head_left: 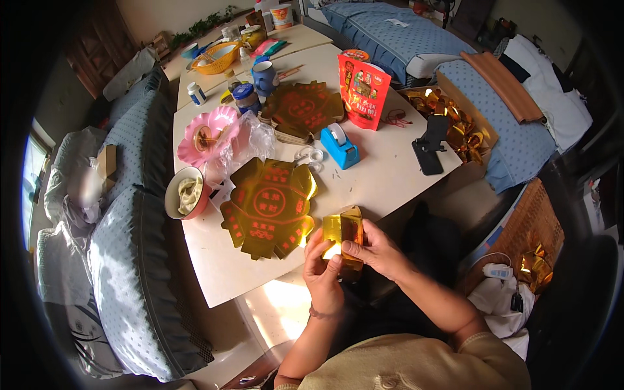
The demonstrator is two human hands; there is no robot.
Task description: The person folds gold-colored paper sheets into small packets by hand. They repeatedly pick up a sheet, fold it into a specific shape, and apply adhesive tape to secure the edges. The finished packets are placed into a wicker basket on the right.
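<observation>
Both hands hold a shiny gold foil paper piece (343, 229), partly folded into a box-like shape, just off the table's near edge. My left hand (323, 276) grips its left side, thumb on the front. On its right side my right hand (382, 252) is closed, thumb pressed against the face. Just left of them a flat gold cut-out sheet (268, 207) with scalloped flaps and red print lies on the table. Farther back is a stack of similar gold sheets (304, 107). The lower side of the held piece is partly hidden by my fingers.
A blue tape dispenser (340, 148), white-handled scissors (310, 156), a red pouch (363, 91) and a black phone stand (430, 146) share the white table (214, 273). At left are a pink dish (195, 146) and a bowl (188, 193). A carton of gold pieces (455, 123) stands right.
</observation>
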